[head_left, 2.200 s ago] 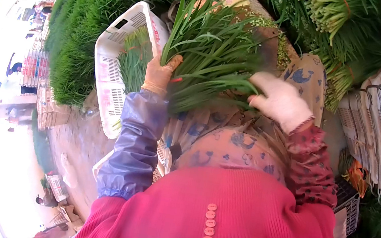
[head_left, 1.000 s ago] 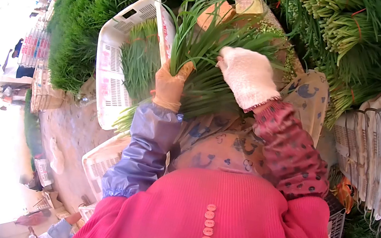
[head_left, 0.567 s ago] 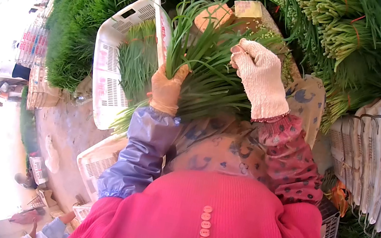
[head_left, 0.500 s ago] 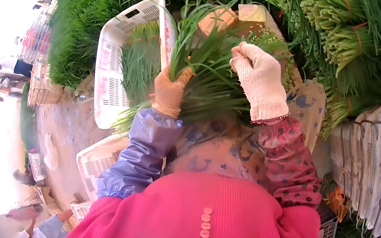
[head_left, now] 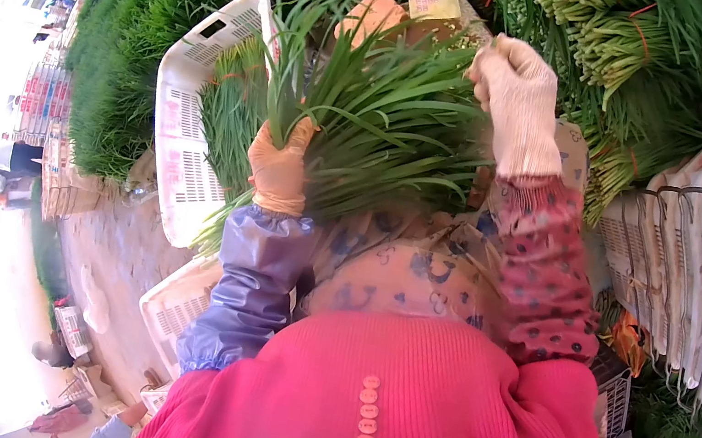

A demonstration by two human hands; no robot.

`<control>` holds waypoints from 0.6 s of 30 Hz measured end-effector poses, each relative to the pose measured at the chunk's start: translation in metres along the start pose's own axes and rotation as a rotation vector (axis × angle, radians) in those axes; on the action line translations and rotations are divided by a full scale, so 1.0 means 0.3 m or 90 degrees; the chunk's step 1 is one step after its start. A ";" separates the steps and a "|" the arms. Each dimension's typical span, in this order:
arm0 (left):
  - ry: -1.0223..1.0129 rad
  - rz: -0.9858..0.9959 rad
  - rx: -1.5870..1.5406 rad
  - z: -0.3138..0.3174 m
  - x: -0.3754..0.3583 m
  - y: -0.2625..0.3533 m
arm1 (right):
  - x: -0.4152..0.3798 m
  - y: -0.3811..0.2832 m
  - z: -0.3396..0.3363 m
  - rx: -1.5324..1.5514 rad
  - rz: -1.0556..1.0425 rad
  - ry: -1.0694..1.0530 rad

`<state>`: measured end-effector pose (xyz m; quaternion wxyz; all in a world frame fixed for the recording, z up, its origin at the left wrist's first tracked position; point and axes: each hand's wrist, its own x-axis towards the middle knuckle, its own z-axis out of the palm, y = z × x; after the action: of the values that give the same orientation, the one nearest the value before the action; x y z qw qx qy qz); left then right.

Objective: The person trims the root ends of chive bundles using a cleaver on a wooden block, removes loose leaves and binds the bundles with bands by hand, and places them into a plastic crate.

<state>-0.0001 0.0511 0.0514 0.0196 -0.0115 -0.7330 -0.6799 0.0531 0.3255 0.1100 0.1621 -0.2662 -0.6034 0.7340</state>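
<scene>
Countless green chive leaves (head_left: pixel 131 62), heaped across the upper left of the frame. Stacked white baskets (head_left: pixel 662 299) at the right edge, with red-banded chive bundles (head_left: pixel 617 45) in the upper right. Left of centre, a perforated white basket (head_left: pixel 175 134) with more chives inside. At centre, above the patterned apron (head_left: pixel 398 273), the loose chives (head_left: pixel 381 150), fanned out toward the right. Left hand (head_left: pixel 280 170), orange-gloved, just beside that basket, wrapped around part of the loose chives. Best to grip firmly enough against slipping, yet lightly enough not to bruise. Right hand (head_left: pixel 520 99), in pale knit, raised toward the upper right, fingers curled into a pinch; contents, if any, too small to tell. Better to work with fingertips alone, drawing along the leaves, not across. At top centre, an orange brick-like block (head_left: pixel 372 20) and, smallest, a printed yellowish block (head_left: pixel 434 3).
</scene>
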 end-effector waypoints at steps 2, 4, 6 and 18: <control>0.001 0.009 -0.020 -0.001 0.010 -0.011 | -0.046 0.048 -0.012 -0.158 -0.103 -0.050; 0.002 0.017 -0.039 0.002 0.008 -0.011 | -0.113 0.049 -0.006 -0.335 -0.117 -0.140; 0.002 0.017 0.006 0.009 -0.001 0.007 | -0.151 0.019 0.025 -0.540 -0.120 -0.248; -0.128 0.006 0.120 -0.014 0.033 0.009 | -0.116 0.074 0.051 -0.152 -0.209 -0.251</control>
<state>-0.0099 0.0469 0.0550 -0.0497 -0.0810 -0.7920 -0.6031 0.0740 0.2888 0.0972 0.1255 -0.0341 -0.7406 0.6593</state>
